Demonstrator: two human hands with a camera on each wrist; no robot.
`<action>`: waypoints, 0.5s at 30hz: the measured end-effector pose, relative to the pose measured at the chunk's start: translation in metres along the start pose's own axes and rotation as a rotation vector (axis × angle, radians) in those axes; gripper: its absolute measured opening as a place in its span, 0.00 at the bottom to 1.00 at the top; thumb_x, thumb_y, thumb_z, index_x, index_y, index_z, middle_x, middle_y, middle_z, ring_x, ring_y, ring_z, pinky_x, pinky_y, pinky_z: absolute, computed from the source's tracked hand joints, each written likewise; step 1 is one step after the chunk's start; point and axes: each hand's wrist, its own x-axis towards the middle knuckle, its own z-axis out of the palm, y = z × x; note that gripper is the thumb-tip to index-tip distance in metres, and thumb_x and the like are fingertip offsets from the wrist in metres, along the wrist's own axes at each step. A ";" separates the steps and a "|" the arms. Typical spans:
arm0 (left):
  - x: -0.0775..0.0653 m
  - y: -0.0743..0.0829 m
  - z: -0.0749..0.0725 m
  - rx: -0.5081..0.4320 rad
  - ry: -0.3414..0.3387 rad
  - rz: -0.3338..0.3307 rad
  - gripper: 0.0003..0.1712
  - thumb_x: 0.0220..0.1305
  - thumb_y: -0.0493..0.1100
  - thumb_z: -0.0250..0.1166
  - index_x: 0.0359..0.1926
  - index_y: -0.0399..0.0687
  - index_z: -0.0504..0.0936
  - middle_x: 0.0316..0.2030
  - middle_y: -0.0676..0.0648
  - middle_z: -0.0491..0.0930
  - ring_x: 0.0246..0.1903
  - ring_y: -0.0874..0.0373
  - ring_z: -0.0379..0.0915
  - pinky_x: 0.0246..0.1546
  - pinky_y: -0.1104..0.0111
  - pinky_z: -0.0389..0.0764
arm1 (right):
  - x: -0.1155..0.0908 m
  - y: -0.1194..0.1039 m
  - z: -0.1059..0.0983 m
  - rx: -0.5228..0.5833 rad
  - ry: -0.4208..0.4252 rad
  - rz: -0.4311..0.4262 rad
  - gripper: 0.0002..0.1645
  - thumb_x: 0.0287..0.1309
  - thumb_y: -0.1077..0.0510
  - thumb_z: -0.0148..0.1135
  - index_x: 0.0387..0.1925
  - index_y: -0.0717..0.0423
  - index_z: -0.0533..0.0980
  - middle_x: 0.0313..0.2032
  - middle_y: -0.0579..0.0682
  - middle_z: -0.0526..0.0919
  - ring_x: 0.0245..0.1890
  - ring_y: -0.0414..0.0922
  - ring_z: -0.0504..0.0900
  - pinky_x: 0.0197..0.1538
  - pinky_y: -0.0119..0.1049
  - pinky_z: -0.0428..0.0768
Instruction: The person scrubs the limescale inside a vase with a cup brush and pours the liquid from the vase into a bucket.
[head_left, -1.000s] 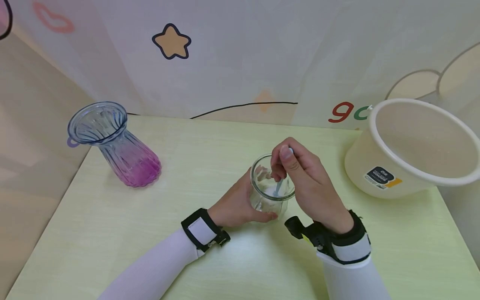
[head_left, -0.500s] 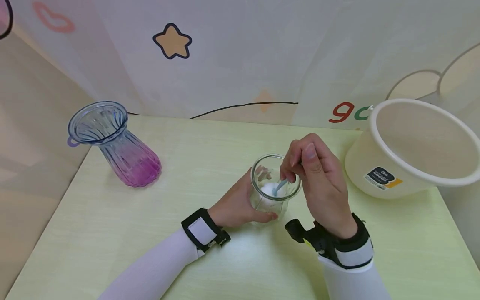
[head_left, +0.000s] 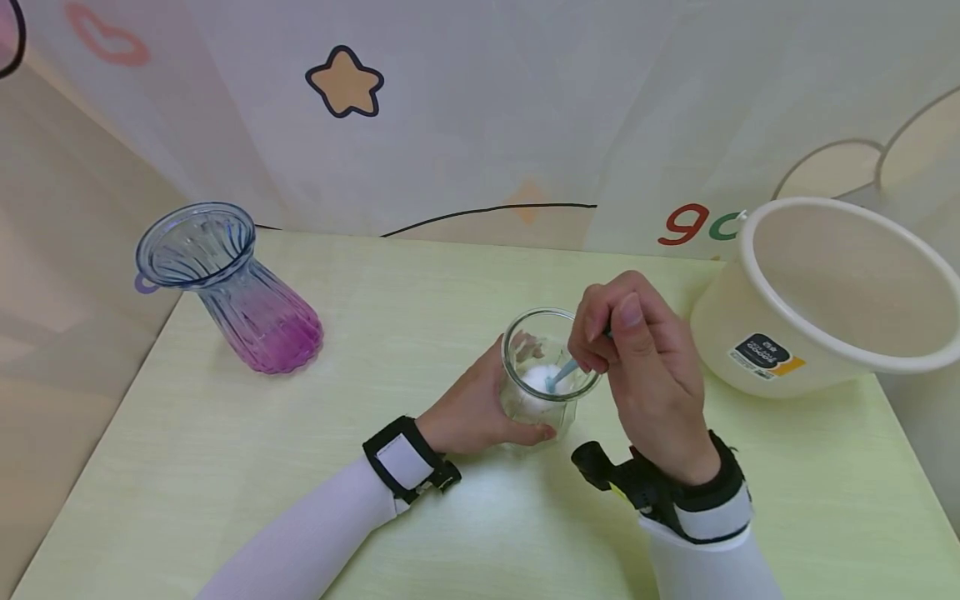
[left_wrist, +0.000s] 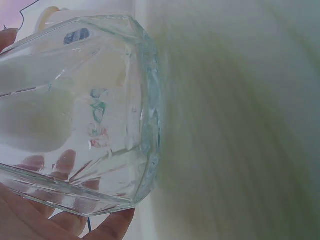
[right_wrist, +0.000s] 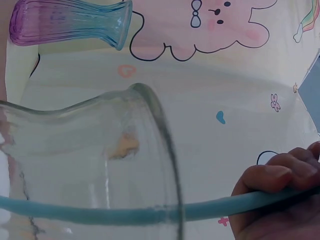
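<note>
On the table, my left hand (head_left: pixel 476 408) grips a clear faceted glass jar (head_left: pixel 551 413) round its side. In the left wrist view, fingers (left_wrist: pixel 117 225) curl along the jar's outer wall. Inside the jar is a cup brush with a rounded white head (head_left: pixel 538 377) and a thin light-blue handle (head_left: pixel 564 371). My right hand (head_left: pixel 652 367) pinches the upper handle above the jar's right rim. In the right wrist view, the blue handle (right_wrist: pixel 115 216) passes through the jar mouth to the curled fingers. The white head shows through the glass (left_wrist: pixel 37 122).
A ribbed glass vase (head_left: pixel 262 317), blue above and pink below, stands at the table's left back. At the right stands a cream plastic bucket (head_left: pixel 712 333) with a label. A patterned cloth (head_left: pixel 465 125) hangs behind the table (head_left: pixel 375 333).
My right hand has shifted right and slightly toward me, tilting the handle to the right. The white head now shows more inside the jar. My left hand and the jar have stayed put.
</note>
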 end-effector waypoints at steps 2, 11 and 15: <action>0.000 0.000 0.000 -0.007 -0.002 0.001 0.64 0.45 0.49 0.86 0.75 0.77 0.53 0.65 0.55 0.72 0.62 0.63 0.70 0.66 0.58 0.73 | 0.000 0.000 0.000 -0.024 -0.002 0.038 0.25 0.80 0.50 0.47 0.32 0.68 0.64 0.23 0.50 0.60 0.22 0.45 0.60 0.28 0.37 0.62; -0.001 0.000 -0.001 -0.048 -0.018 -0.025 0.63 0.45 0.51 0.85 0.75 0.74 0.53 0.66 0.50 0.72 0.63 0.55 0.71 0.67 0.58 0.73 | 0.002 0.007 -0.001 -0.155 0.009 0.199 0.21 0.83 0.56 0.40 0.32 0.65 0.65 0.23 0.49 0.63 0.22 0.46 0.62 0.29 0.36 0.67; -0.001 -0.001 -0.001 -0.059 -0.015 -0.021 0.63 0.44 0.48 0.86 0.74 0.73 0.54 0.64 0.51 0.74 0.61 0.57 0.72 0.65 0.59 0.75 | 0.003 0.011 -0.001 -0.185 0.006 0.240 0.21 0.82 0.57 0.40 0.32 0.66 0.66 0.23 0.50 0.66 0.22 0.45 0.64 0.28 0.37 0.67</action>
